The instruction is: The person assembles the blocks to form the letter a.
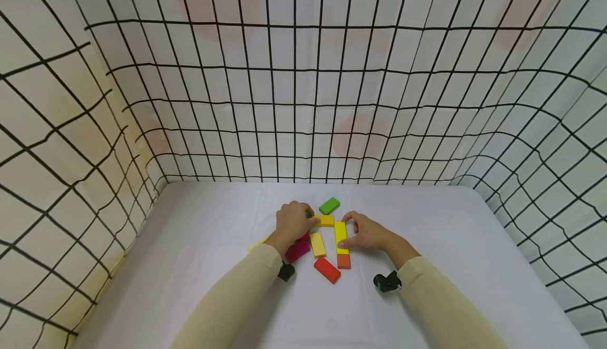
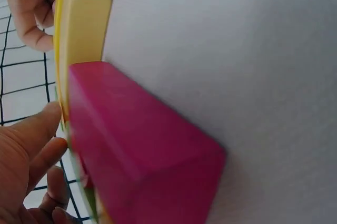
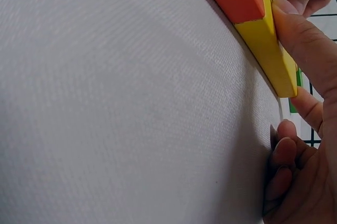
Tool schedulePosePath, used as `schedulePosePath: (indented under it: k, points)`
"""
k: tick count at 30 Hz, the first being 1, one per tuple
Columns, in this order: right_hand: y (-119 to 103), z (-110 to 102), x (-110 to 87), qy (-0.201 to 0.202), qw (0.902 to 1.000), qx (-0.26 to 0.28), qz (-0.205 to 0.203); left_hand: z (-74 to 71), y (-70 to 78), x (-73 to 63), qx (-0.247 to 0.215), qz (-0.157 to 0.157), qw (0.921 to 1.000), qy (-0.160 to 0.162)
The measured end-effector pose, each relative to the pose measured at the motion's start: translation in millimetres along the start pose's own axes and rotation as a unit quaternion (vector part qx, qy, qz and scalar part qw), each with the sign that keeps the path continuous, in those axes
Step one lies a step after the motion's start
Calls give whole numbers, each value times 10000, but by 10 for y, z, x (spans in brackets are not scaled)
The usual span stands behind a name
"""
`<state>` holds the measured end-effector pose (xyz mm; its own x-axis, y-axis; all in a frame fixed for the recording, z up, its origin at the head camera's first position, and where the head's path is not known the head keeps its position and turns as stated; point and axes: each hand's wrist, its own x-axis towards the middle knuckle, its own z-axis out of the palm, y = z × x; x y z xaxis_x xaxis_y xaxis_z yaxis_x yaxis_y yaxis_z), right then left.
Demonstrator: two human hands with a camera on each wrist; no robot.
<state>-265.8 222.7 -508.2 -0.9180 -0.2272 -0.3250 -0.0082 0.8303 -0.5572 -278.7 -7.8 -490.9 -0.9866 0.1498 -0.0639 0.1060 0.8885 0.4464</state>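
Near the centre of the head view, my left hand (image 1: pixel 293 220) pinches the left end of an amber block (image 1: pixel 325 221) between thumb and finger. A small teal thing (image 1: pixel 308 214), mostly hidden, shows by those fingers. My right hand (image 1: pixel 369 233) grips a yellow block (image 1: pixel 340 235) lengthwise, thumb at its near part and a finger at its far end. The yellow block's near end meets an orange-red block (image 1: pixel 343 261), also seen touching in the right wrist view. Beside them lie a pale yellow block (image 1: pixel 317 245) and a magenta block (image 2: pixel 142 124), partly behind my left wrist.
A green block (image 1: pixel 329 205) lies beyond the amber one. A red block (image 1: pixel 327 270) sits nearer, and another yellow block (image 1: pixel 257 244) is partly covered by my left arm. Black wire mesh (image 1: pixel 294 104) stands along the back and sides of the white-covered table (image 1: pixel 204 222).
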Motion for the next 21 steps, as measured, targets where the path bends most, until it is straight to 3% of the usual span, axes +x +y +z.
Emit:
schedulePosePath:
  k: [21]
  points:
    - [-46,-9,-47,12,9999,90,42,41,7,123,-753,-467,9957,-281]
